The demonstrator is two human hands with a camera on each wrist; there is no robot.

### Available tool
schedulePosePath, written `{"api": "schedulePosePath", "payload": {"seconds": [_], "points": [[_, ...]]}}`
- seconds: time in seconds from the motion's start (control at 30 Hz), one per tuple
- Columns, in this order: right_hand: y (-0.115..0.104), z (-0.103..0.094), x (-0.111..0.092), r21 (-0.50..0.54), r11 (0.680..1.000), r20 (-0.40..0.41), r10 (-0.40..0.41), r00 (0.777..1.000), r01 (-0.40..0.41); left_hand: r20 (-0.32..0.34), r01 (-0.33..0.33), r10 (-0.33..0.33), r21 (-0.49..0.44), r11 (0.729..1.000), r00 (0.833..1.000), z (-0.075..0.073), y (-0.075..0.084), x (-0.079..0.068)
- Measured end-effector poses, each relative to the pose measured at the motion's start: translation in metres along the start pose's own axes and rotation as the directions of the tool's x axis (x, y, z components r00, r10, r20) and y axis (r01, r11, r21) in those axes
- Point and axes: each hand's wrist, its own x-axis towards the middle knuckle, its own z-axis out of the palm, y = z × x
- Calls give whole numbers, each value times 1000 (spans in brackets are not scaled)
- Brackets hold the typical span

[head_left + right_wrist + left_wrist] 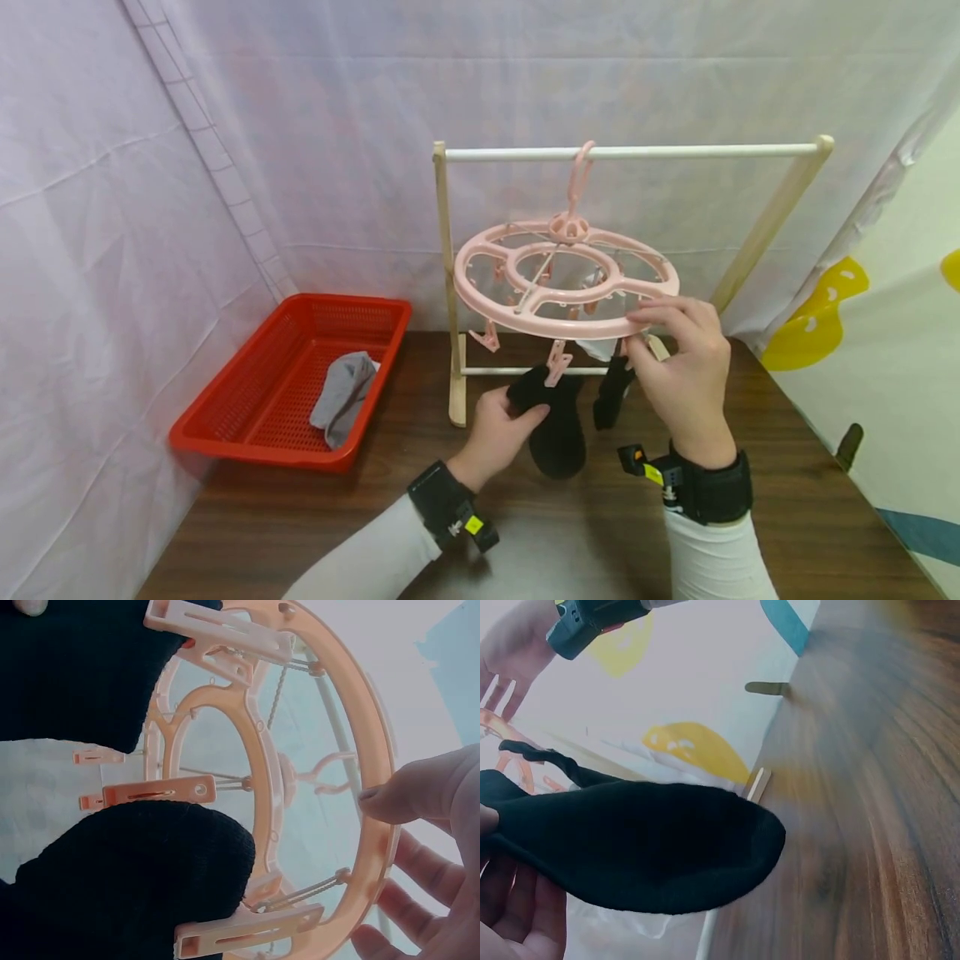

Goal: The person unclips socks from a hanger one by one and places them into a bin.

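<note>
A pink round clip hanger (585, 327) hangs by its hook from a white rod. My right hand (686, 358) holds its near right rim, the thumb on one face of the ring and fingers behind it in the right wrist view. My left hand (498, 433) pinches a black sock (558, 442) by its upper edge, right at a pink clip (557, 364) at the hanger's front. The sock's rounded end hangs down over the table. Another black sock (611, 396) hangs from a clip just below my right hand.
Left on the brown table (795, 500) stands a red basket (183, 437) with a grey sock (345, 396) inside. The wooden rack (456, 383) bears the white rod (697, 152). A white cloth (597, 348) and several free clips hang under the ring. White curtains stand behind.
</note>
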Motion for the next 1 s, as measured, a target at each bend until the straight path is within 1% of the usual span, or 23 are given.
{"api": "schedulePosePath", "payload": {"seconds": [0.13,0.27,0.5,0.6,0.73,0.8,0.87,0.93,1.0], "points": [[1,0,0,-3,1000,27,2,1000,-2,2,-6,6,29,1000,1000,-1,-1,0],[1,0,0,-3,1000,68,-20,997,20,2,6,-7,57,998,1000,-2,-7,1],[-1,0,0,1,1000,130,-27,991,27,0,31,-31,65,997,1000,-1,-50,11],[-3,-1,0,4,999,131,-40,991,40,10,32,-33,47,998,999,-3,-58,13],[-5,-2,1,8,997,85,-78,993,78,23,28,-29,34,999,999,-5,-65,14],[-7,-3,0,32,995,64,-96,993,94,23,24,-25,44,999,999,-5,-67,15],[-10,-4,0,83,991,72,-111,991,105,20,24,-25,55,998,999,-6,-69,15],[-13,-6,-1,144,983,114,-127,985,110,16,29,-30,61,998,999,-6,-70,16],[-18,-8,-2,207,972,194,-147,970,106,14,38,-38,61,997,999,-7,-71,17]]}}
